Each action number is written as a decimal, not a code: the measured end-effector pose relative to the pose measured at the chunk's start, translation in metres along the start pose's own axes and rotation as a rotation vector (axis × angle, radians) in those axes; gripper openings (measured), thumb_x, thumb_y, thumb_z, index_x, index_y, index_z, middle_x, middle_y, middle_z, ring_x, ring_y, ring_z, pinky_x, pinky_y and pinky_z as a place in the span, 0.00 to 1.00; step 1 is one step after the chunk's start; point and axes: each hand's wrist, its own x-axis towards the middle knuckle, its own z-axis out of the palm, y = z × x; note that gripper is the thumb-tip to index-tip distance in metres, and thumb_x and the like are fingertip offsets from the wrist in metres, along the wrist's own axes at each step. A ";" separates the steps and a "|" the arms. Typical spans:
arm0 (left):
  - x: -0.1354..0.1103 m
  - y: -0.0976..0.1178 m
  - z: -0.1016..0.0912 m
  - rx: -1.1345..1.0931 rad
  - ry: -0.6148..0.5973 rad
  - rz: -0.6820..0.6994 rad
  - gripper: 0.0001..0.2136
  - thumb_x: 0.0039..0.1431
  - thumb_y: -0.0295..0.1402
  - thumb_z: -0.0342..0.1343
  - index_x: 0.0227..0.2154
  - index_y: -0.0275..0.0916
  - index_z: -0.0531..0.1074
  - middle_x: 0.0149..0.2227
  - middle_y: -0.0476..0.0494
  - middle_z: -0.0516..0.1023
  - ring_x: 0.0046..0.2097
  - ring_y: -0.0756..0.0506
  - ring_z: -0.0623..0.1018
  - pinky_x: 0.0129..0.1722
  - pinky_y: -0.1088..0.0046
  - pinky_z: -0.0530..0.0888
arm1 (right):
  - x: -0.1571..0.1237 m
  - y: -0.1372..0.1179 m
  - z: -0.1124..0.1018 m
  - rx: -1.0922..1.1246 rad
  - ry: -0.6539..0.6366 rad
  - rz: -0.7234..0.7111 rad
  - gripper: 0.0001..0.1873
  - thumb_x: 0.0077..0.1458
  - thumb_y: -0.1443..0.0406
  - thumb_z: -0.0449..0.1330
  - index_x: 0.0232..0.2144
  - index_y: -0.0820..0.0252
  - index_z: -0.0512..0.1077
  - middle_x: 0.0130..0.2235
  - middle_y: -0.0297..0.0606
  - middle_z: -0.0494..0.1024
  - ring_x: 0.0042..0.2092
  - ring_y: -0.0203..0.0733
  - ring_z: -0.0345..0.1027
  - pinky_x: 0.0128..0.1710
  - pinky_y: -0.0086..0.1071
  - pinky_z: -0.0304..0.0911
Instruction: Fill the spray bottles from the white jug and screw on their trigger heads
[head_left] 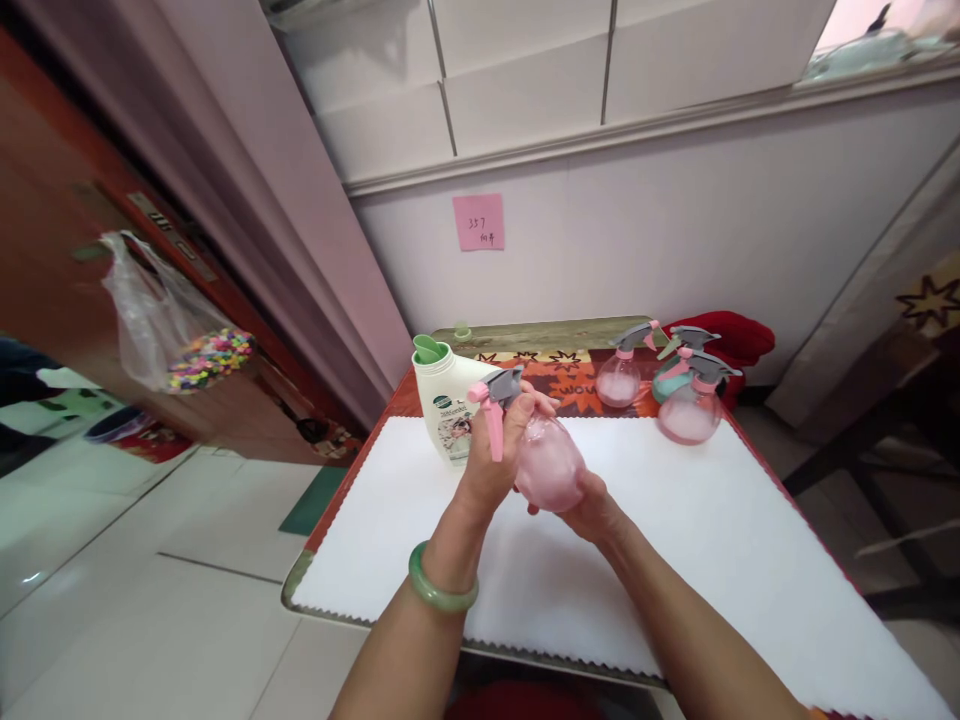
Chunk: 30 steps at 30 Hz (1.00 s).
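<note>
Beneath both hands, white table cover (675,560) spread. Just beyond left hand (495,450), white detergent bottle (444,400) stood, uncapped. Well beyond right hand (592,505), three spray bottles (688,410) grouped. Between hands, pink spray bottle (551,465) held tilted above cover: neck gripped by closed left hand, round body cupped from below by curled right hand. On left wrist, green bangle (439,590) worn.

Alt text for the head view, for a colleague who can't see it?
Both hands hold a pink translucent plastic spray bottle with a grey head over a white table cover: the left hand grips its neck, the right hand cups its round body. Behind stand a white plastic bottle with green cap and three more spray bottles.
</note>
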 end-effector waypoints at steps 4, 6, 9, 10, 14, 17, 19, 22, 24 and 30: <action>0.001 -0.005 0.001 0.028 0.148 0.016 0.14 0.64 0.45 0.56 0.30 0.41 0.74 0.37 0.41 0.80 0.44 0.40 0.80 0.49 0.62 0.74 | 0.002 0.003 0.005 -0.410 0.306 -0.320 0.52 0.32 0.47 0.77 0.58 0.53 0.64 0.58 0.47 0.71 0.57 0.59 0.69 0.55 0.51 0.69; 0.002 -0.008 0.000 -0.029 0.190 -0.015 0.15 0.63 0.46 0.56 0.31 0.40 0.74 0.34 0.42 0.79 0.43 0.41 0.81 0.46 0.63 0.75 | 0.003 0.007 0.009 -0.542 0.441 -0.461 0.61 0.23 0.49 0.80 0.60 0.53 0.62 0.62 0.49 0.67 0.63 0.61 0.63 0.62 0.53 0.62; 0.004 -0.009 -0.003 -0.108 0.197 -0.033 0.15 0.62 0.48 0.58 0.33 0.41 0.73 0.34 0.43 0.79 0.43 0.40 0.81 0.46 0.63 0.76 | 0.003 0.010 0.013 -0.313 0.352 -0.300 0.61 0.31 0.35 0.71 0.63 0.51 0.58 0.61 0.51 0.69 0.58 0.59 0.70 0.50 0.50 0.73; 0.004 -0.009 -0.004 -0.125 0.176 -0.032 0.15 0.62 0.48 0.58 0.33 0.41 0.73 0.34 0.43 0.79 0.44 0.40 0.81 0.46 0.62 0.76 | 0.003 0.009 0.013 -0.163 0.251 -0.140 0.58 0.37 0.29 0.61 0.63 0.52 0.59 0.58 0.52 0.73 0.52 0.57 0.75 0.40 0.47 0.77; 0.002 -0.004 -0.007 -0.145 0.005 -0.043 0.15 0.61 0.48 0.58 0.32 0.41 0.73 0.35 0.40 0.80 0.46 0.37 0.81 0.48 0.58 0.75 | 0.000 0.006 0.003 0.307 -0.115 0.420 0.61 0.43 0.23 0.32 0.52 0.64 0.70 0.36 0.53 0.83 0.21 0.40 0.74 0.12 0.26 0.62; 0.000 -0.001 -0.009 -0.082 -0.049 -0.016 0.15 0.62 0.48 0.57 0.32 0.41 0.76 0.35 0.39 0.80 0.49 0.36 0.79 0.50 0.57 0.74 | -0.001 0.005 -0.005 0.421 -0.140 0.445 0.52 0.46 0.26 0.46 0.50 0.63 0.71 0.34 0.48 0.83 0.18 0.32 0.68 0.10 0.19 0.56; -0.002 0.001 -0.010 -0.040 -0.014 0.009 0.15 0.62 0.48 0.57 0.32 0.41 0.77 0.36 0.38 0.80 0.50 0.35 0.79 0.51 0.57 0.74 | -0.001 0.003 -0.004 0.370 -0.083 0.349 0.47 0.45 0.32 0.60 0.54 0.60 0.69 0.39 0.48 0.83 0.24 0.35 0.74 0.13 0.19 0.60; -0.002 0.001 -0.012 -0.014 0.063 0.042 0.14 0.63 0.47 0.57 0.33 0.41 0.78 0.38 0.38 0.81 0.50 0.36 0.79 0.51 0.58 0.73 | 0.000 0.001 0.008 0.159 0.052 0.124 0.48 0.41 0.46 0.73 0.62 0.50 0.62 0.55 0.47 0.77 0.40 0.44 0.79 0.24 0.27 0.74; -0.002 0.000 -0.013 -0.024 0.103 0.048 0.13 0.64 0.45 0.56 0.34 0.41 0.78 0.39 0.39 0.81 0.49 0.37 0.79 0.51 0.59 0.73 | 0.000 0.002 0.018 0.030 0.171 -0.037 0.55 0.36 0.55 0.77 0.64 0.44 0.58 0.65 0.44 0.67 0.50 0.48 0.76 0.36 0.36 0.78; -0.002 -0.007 -0.015 -0.094 0.053 -0.019 0.12 0.64 0.45 0.57 0.36 0.40 0.76 0.35 0.40 0.80 0.43 0.40 0.80 0.44 0.63 0.75 | 0.001 0.001 0.017 0.181 0.095 0.148 0.55 0.43 0.29 0.57 0.63 0.54 0.62 0.59 0.53 0.73 0.47 0.53 0.78 0.31 0.38 0.78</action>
